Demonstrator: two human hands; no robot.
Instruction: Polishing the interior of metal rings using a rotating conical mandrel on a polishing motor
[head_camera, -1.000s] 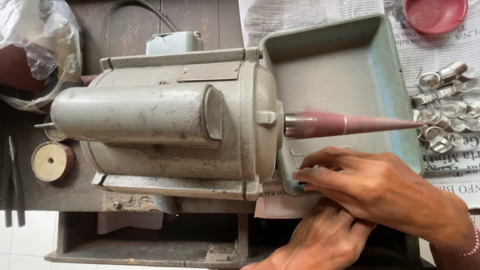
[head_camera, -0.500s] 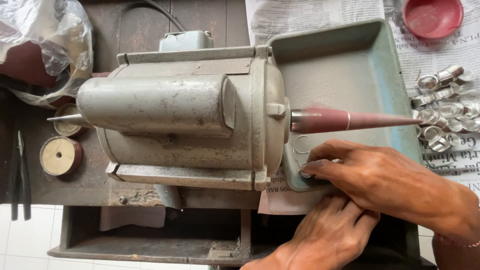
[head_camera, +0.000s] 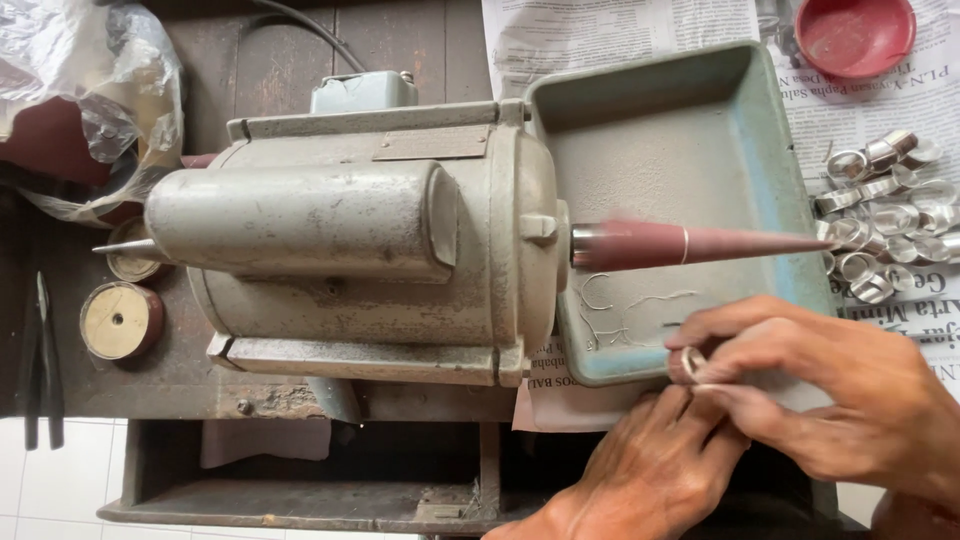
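Here, right hand (head_camera: 830, 400) pinches a small metal ring (head_camera: 692, 362) between thumb and fingers, just below the red tapered spindle (head_camera: 690, 245), whose long axis runs left-right from the motor (head_camera: 370, 240). Left hand (head_camera: 650, 470) rests loosely curled beneath, holding nothing visible, farther off.

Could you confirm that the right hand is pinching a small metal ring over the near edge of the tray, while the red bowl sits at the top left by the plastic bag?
Not quite. In the head view the red bowl sits at the top right, on the newspaper, not by the plastic bag. The rest holds: the right hand pinches a small metal ring over the tray's near edge.
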